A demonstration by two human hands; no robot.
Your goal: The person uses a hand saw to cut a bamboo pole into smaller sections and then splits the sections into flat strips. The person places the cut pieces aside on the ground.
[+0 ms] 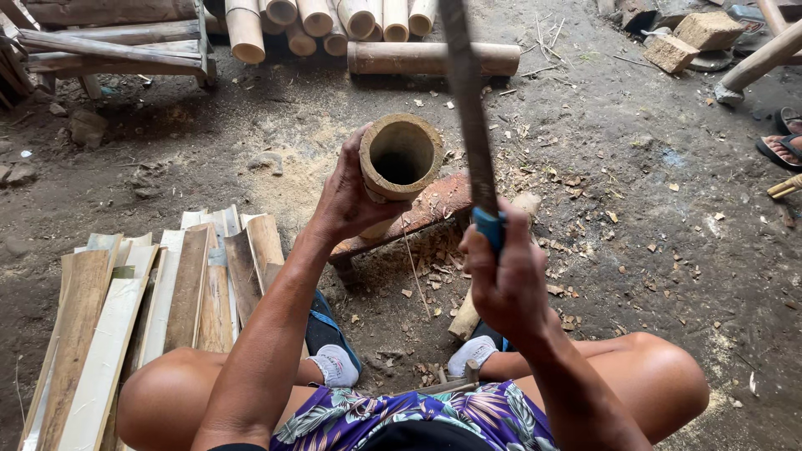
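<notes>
My left hand (344, 200) grips a short hollow bamboo section (399, 159), held upright with its open end facing me, its base on a reddish wooden block (434, 205). My right hand (501, 280) is closed around the blue handle of a long dark blade (468, 108), raised upright just right of the bamboo. The blade's top runs out of view. My bare knees and floral shorts fill the bottom of the view.
Split bamboo slats (159, 309) lie stacked at my left. Bamboo poles (334, 21) and one cut length (433, 58) lie at the back. Wood chips litter the dirt floor. Another person's sandalled foot (781, 149) shows at the right edge, near wood blocks (697, 38).
</notes>
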